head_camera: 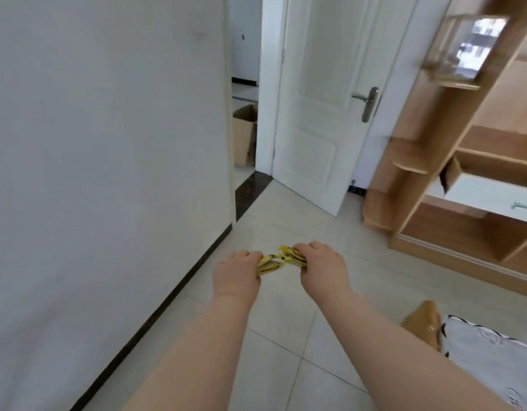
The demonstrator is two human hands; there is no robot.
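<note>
A crumpled yellow wrapper (pixel 278 261) with dark print is stretched between my two hands, held out in front of me above the tiled floor. My left hand (pixel 237 272) grips its left end with curled fingers. My right hand (pixel 318 266) grips its right end the same way. Most of the wrapper is hidden inside the two fists; only the middle strip shows.
A white wall (pixel 108 143) runs along the left. Ahead, a white door (pixel 321 99) stands open, with a cardboard box (pixel 244 134) beyond the doorway. A wooden shelf unit (pixel 464 173) with an open white drawer (pixel 487 191) is at the right. A white cloth (pixel 490 360) lies bottom right.
</note>
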